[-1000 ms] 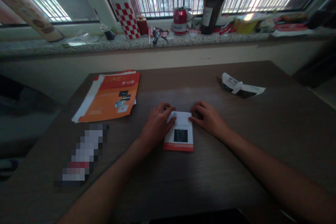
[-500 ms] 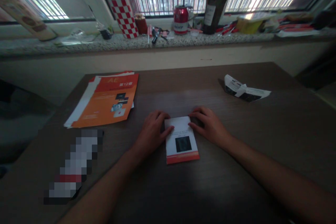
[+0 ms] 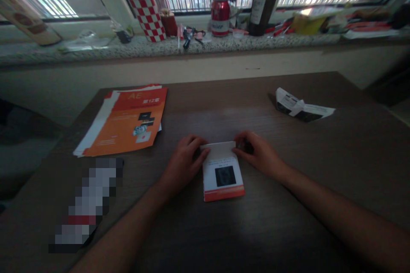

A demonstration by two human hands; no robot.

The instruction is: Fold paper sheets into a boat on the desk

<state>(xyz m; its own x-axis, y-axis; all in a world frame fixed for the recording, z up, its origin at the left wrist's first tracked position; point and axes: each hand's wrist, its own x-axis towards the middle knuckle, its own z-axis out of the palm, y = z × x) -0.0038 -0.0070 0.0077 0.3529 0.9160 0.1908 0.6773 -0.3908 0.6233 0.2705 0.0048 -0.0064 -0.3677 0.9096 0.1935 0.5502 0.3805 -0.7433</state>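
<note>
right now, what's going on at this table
A person has both hands at a small folded paper with a red band and a dark square. The left hand pinches its far left corner and the right hand its far right; the far edge looks bent up. It lies on the table, with orange-covered sheets beyond to the left and another folded paper to the far right.

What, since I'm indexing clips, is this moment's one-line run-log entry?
left hand: pinches far-left corner of printed paper | right hand: pinches its far-right corner | far edge: bent up | nearby: orange AE sheet
</note>
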